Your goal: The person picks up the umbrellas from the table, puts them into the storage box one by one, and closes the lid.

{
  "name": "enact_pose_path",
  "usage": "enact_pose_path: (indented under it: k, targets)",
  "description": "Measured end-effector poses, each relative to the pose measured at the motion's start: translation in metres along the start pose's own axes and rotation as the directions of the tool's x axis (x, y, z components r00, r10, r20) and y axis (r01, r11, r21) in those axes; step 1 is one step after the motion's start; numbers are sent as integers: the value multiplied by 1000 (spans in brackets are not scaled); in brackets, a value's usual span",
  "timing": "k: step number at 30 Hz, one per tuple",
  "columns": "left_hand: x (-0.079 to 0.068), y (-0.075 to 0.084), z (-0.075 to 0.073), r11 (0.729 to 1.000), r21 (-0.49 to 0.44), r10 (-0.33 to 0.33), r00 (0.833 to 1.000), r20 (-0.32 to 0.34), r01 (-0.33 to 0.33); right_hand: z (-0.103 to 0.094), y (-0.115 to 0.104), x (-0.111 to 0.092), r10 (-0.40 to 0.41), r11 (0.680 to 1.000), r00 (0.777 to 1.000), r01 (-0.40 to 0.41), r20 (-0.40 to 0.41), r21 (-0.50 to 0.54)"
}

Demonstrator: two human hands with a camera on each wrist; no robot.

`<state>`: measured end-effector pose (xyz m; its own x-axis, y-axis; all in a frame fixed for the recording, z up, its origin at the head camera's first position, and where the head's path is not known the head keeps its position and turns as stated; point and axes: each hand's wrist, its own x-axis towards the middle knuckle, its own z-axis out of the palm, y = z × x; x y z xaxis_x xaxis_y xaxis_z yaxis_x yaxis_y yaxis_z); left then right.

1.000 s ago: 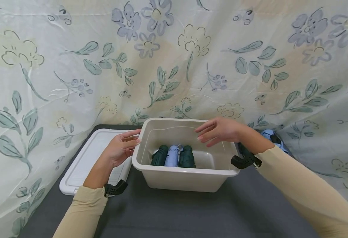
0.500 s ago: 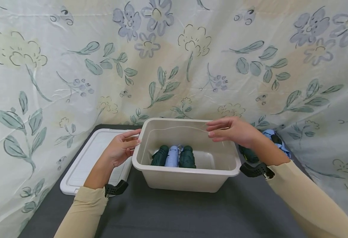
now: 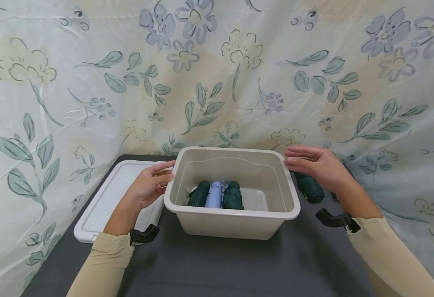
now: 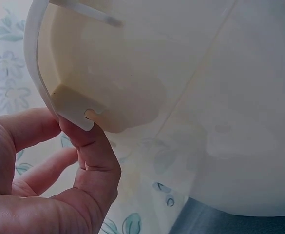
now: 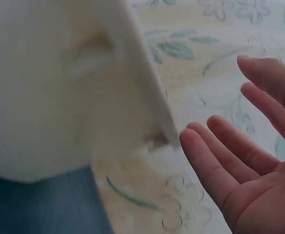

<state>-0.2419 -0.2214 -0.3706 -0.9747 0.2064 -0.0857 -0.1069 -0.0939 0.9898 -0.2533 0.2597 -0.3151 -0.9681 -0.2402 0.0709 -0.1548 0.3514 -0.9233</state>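
A cream plastic storage bin [image 3: 228,225] stands on the dark table, its top uncovered. Inside lie two dark green folded umbrellas, one left [image 3: 199,194] and one right [image 3: 233,196], with a light blue folded umbrella [image 3: 214,195] between them. My left hand [image 3: 151,185] pinches the bin's left rim; the left wrist view has the fingers [image 4: 96,165] bent at the rim's edge. With fingers extended, my right hand [image 3: 319,165] is at the bin's right rim, holding nothing. In the right wrist view a fingertip of that hand [image 5: 249,161] comes close to the rim; contact is unclear.
A white lid [image 3: 109,198] lies flat on the table [image 3: 217,268] left of the bin. Another dark green folded umbrella [image 3: 310,189] lies right of the bin, partly behind my right hand. A floral cloth [image 3: 209,82] hangs close behind.
My right hand has moved rightward from above the bin's inside to its right rim, uncovering part of the dark green umbrella outside. The left hand and bin have stayed in place.
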Motion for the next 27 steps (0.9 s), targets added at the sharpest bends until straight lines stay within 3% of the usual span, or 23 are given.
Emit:
enact_pose_path:
  k: [7, 14, 21, 24, 27]
  targets:
    - [2, 0, -1, 1000, -10, 8, 1000, 12, -8, -24, 32, -13, -30, 997, 991, 39, -132, 66]
    - [2, -2, -1, 1000, -3, 7, 1000, 7, -7, -44, 59, -25, -69, 987, 975, 97, -212, 125]
    - [3, -3, -3, 1000, 7, 7, 1000, 6, -7, -65, 90, -27, -39, 981, 961, 90, -275, 173]
    - [2, -4, -3, 1000, 13, 12, 1000, 8, -12, -76, 100, -25, -34, 987, 953, 80, -301, 142]
    - [3, -4, -3, 1000, 10, 13, 1000, 12, -13, -88, 105, -23, -29, 999, 944, 42, -327, 33]
